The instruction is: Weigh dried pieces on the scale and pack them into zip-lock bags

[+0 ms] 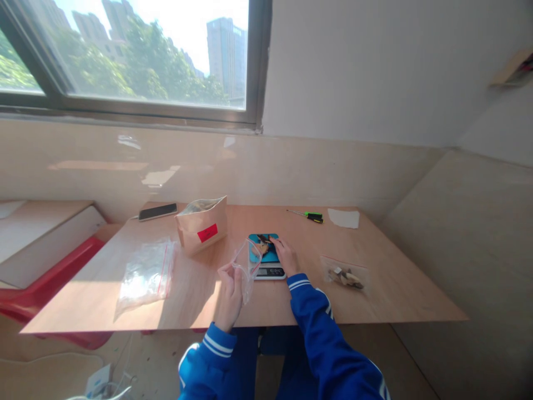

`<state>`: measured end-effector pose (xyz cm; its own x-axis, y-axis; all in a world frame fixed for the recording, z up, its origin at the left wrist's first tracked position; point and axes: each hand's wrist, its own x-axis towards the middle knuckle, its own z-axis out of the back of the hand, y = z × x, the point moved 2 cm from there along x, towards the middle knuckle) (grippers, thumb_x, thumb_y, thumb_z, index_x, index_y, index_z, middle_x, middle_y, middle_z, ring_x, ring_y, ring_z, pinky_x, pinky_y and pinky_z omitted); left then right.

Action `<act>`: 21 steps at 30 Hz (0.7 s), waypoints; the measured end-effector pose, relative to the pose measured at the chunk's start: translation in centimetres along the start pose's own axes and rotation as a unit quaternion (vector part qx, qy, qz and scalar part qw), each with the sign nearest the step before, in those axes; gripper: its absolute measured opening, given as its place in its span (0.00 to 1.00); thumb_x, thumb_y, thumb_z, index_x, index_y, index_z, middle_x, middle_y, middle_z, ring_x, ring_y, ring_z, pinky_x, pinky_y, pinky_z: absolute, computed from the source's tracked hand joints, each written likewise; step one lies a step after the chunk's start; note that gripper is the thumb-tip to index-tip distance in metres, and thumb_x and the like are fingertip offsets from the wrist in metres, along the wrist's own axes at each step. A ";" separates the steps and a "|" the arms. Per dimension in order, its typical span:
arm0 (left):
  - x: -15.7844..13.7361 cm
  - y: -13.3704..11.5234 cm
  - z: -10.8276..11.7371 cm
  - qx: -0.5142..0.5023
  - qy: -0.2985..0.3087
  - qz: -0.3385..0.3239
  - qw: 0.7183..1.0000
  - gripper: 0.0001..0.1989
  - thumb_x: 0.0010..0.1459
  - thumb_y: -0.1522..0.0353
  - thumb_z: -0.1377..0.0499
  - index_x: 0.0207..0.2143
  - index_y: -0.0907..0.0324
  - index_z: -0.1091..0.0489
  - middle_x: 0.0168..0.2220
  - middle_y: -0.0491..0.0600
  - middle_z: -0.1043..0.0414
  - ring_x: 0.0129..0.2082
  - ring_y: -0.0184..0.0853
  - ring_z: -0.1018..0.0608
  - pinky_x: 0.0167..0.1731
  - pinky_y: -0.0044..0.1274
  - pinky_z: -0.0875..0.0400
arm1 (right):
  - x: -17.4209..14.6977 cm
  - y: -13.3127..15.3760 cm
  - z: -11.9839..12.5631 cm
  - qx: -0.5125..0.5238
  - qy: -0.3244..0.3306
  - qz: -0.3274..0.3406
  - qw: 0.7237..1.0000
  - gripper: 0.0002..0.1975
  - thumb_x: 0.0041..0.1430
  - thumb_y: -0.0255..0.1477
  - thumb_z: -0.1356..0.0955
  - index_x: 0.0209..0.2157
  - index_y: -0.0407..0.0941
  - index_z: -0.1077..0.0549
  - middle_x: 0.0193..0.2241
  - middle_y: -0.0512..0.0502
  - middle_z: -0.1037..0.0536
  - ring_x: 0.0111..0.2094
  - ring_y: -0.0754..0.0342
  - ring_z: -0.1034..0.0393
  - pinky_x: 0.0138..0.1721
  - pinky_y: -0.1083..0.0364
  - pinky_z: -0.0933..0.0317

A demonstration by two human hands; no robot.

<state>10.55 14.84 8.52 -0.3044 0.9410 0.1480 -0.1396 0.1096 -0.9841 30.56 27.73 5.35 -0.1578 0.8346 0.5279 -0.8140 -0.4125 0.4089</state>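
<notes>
My left hand (231, 289) pinches a clear zip bag (245, 266) by its side, its mouth tilted toward the kitchen scale (270, 272). Dried brown and dark pieces (261, 249), perhaps dried mushroom, lie on the scale's blue platform. Over the platform's right side, my right hand (285, 255) has its fingers closed at the dark pieces; the fingertips are partly hidden. The bag overlaps the scale's left edge, and its display is too small to read.
Left of the scale stand an open brown paper pouch (204, 228) with a red label, a stack of clear bags (145, 272) and a phone (158, 211). To the right lie a filled zip bag (345, 276), a screwdriver (312, 216) and white paper (343, 218).
</notes>
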 end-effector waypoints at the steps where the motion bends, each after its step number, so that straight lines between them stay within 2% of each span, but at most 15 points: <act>1: 0.0 0.0 0.0 -0.002 0.001 0.001 1.000 0.18 0.63 0.54 0.53 0.46 0.57 0.45 0.48 0.57 0.32 0.51 0.39 0.28 0.53 0.37 0.37 | 0.0 0.0 0.2 0.014 -0.009 -0.002 1.000 0.20 0.63 0.23 0.43 0.50 0.47 0.26 0.42 0.40 0.23 0.43 0.47 0.29 0.48 0.47 0.34; 7: 0.1 0.0 0.1 -0.009 -0.002 0.006 1.000 0.18 0.63 0.54 0.53 0.46 0.57 0.46 0.50 0.57 0.32 0.52 0.39 0.28 0.52 0.36 0.37 | 0.9 0.5 2.6 0.090 -0.093 -0.043 0.991 0.19 0.65 0.28 0.43 0.44 0.42 0.23 0.39 0.38 0.21 0.40 0.48 0.27 0.44 0.48 0.32; 10: 0.1 0.1 0.0 -0.002 -0.004 0.009 1.000 0.18 0.63 0.53 0.54 0.46 0.57 0.46 0.48 0.57 0.31 0.51 0.40 0.27 0.52 0.37 0.36 | 2.0 3.0 5.3 0.122 -0.139 -0.056 0.981 0.18 0.66 0.30 0.43 0.45 0.43 0.24 0.42 0.38 0.22 0.43 0.48 0.28 0.47 0.48 0.34; 12: 0.1 0.1 -0.1 0.001 -0.004 0.009 1.000 0.18 0.62 0.53 0.53 0.46 0.57 0.46 0.47 0.56 0.30 0.50 0.39 0.27 0.51 0.36 0.35 | 2.7 5.7 7.6 0.170 -0.142 -0.029 0.975 0.16 0.66 0.31 0.42 0.46 0.45 0.25 0.42 0.40 0.22 0.44 0.49 0.28 0.48 0.49 0.35; 14: 0.0 0.0 -0.1 -0.002 -0.003 0.007 1.000 0.18 0.62 0.54 0.53 0.46 0.57 0.46 0.47 0.56 0.31 0.49 0.39 0.26 0.50 0.36 0.34 | 3.2 8.8 9.7 0.214 -0.077 0.044 0.973 0.15 0.66 0.30 0.41 0.46 0.48 0.25 0.43 0.44 0.22 0.45 0.50 0.29 0.49 0.49 0.35; 17: -0.1 -0.3 -0.1 -0.015 0.010 -0.006 1.000 0.17 0.63 0.55 0.53 0.47 0.57 0.47 0.45 0.54 0.31 0.47 0.37 0.26 0.49 0.35 0.34 | 3.4 12.4 11.5 0.201 0.062 0.147 0.966 0.15 0.66 0.28 0.40 0.47 0.52 0.25 0.40 0.46 0.22 0.44 0.51 0.29 0.47 0.50 0.35; 19: -0.1 -0.5 -0.1 -0.027 0.017 -0.015 0.999 0.17 0.64 0.56 0.53 0.47 0.57 0.47 0.44 0.53 0.30 0.46 0.37 0.25 0.50 0.35 0.34 | 3.2 13.7 11.8 0.184 0.122 0.176 0.959 0.15 0.65 0.26 0.39 0.46 0.52 0.24 0.38 0.47 0.22 0.42 0.51 0.28 0.46 0.50 0.34; 21: -0.2 -0.6 -0.1 -0.032 0.019 -0.023 0.999 0.16 0.64 0.56 0.53 0.48 0.57 0.47 0.46 0.54 0.31 0.47 0.37 0.26 0.50 0.35 0.34 | 3.1 14.4 11.7 0.185 0.142 0.179 0.956 0.16 0.65 0.25 0.39 0.47 0.52 0.24 0.40 0.47 0.21 0.43 0.51 0.28 0.46 0.49 0.34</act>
<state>10.76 14.61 9.06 -0.2631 0.9459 0.1901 -0.0909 0.1718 -0.9809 24.86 20.15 21.56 -0.5773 0.6596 0.4813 -0.4340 -0.7471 0.5034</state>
